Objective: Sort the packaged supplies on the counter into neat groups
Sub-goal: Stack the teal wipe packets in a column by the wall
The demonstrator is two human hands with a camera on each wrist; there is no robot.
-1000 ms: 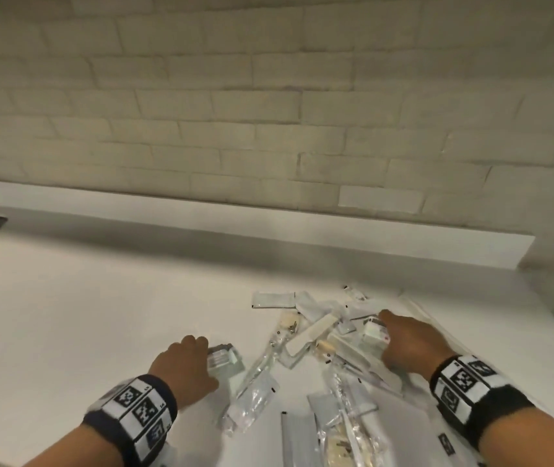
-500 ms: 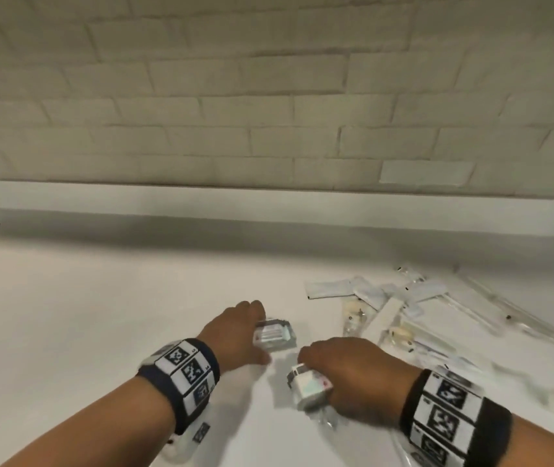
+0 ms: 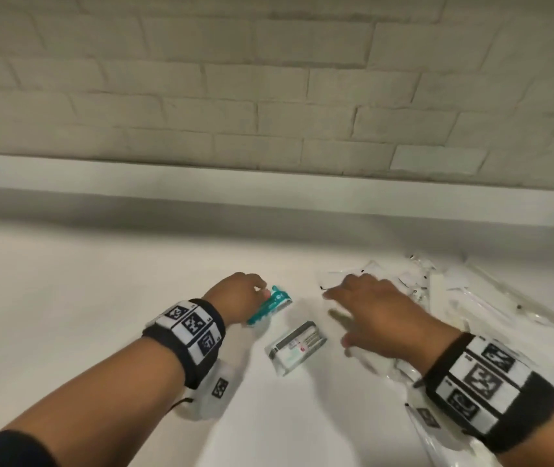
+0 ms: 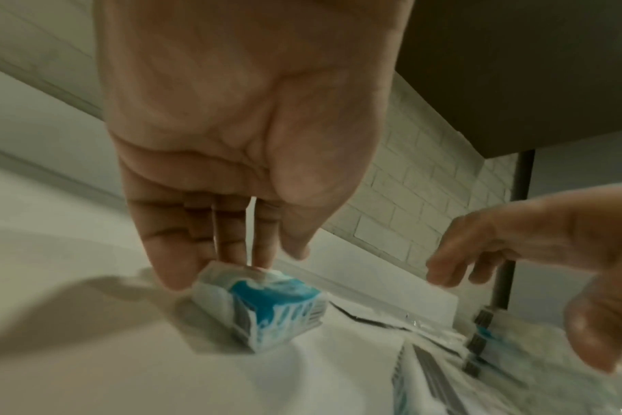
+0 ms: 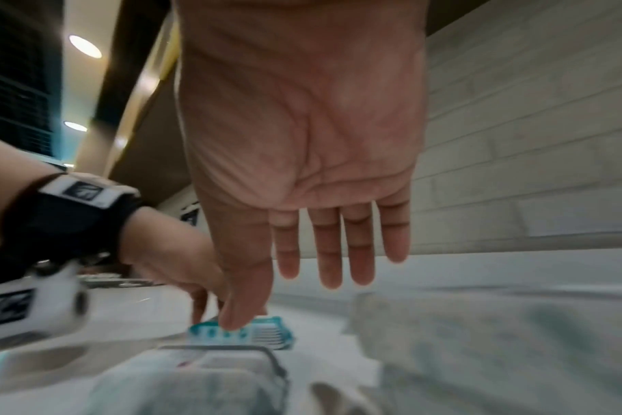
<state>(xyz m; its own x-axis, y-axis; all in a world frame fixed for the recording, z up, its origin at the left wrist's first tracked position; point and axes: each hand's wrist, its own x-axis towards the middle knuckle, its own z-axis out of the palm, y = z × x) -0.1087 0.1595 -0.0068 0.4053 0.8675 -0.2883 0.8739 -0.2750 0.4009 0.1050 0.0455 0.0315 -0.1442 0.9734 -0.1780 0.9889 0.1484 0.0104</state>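
A small teal-and-white box (image 3: pixel 270 305) (image 4: pixel 267 306) (image 5: pixel 263 331) lies on the white counter (image 3: pixel 66 298). My left hand (image 3: pixel 262 291) (image 4: pixel 231 266) touches its far end with fairly straight fingertips, the thumb clear of it. Just in front of it lies a white box with grey and red print (image 3: pixel 297 347), with no hand on it. My right hand (image 3: pixel 336 308) (image 5: pixel 338 275) hovers to the right of both boxes, fingers spread and holding nothing. A loose pile of clear-wrapped supplies (image 3: pixel 437 291) spreads over the right side of the counter, partly under my right arm.
A low white upstand (image 3: pixel 268 193) and a painted brick wall (image 3: pixel 268 96) close off the back of the counter. More clear packets (image 3: pixel 437 443) lie under my right wrist at the near right. Bare counter stretches to the left of my left hand.
My right hand carried the white box left from the pile, set it down next to the teal box and let go. It is now open. My left hand stayed with the teal box.
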